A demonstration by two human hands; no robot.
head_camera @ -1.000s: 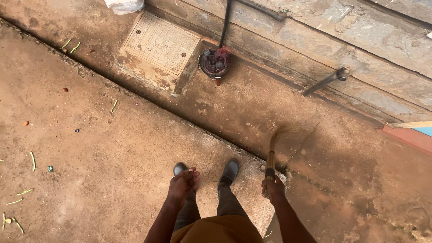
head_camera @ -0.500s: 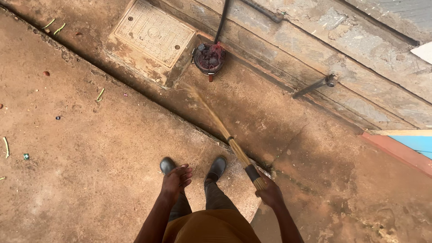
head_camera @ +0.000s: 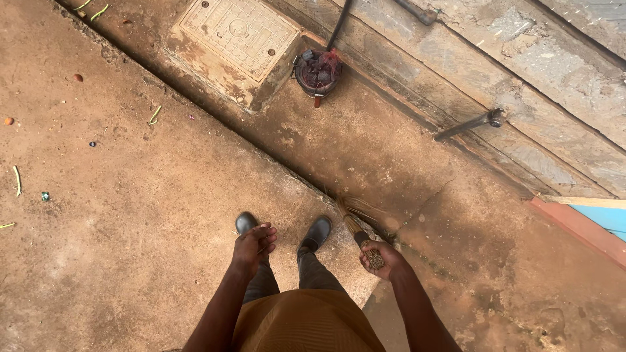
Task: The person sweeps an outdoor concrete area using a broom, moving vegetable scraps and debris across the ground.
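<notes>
Broom: the straw broom (head_camera: 357, 220) lay low at lower centre, bristles fanned on the rough concrete floor (head_camera: 130, 215).
Right hand: the right hand (head_camera: 381, 259) was fisted round its bundled handle.
Left hand: the left hand (head_camera: 253, 245) hung loosely curled, empty.
Surroundings: square patterned cover (head_camera: 238, 34), top centre.

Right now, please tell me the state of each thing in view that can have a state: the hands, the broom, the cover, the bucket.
Right hand: closed around the broom's bound end.
Left hand: empty, fingers loosely curled.
Broom: held low, bristles at the concrete ground.
Square cover: shut, flat in its frame.
Small bucket: upright, holding dark contents.
Shoes: on both feet, planted.
</notes>
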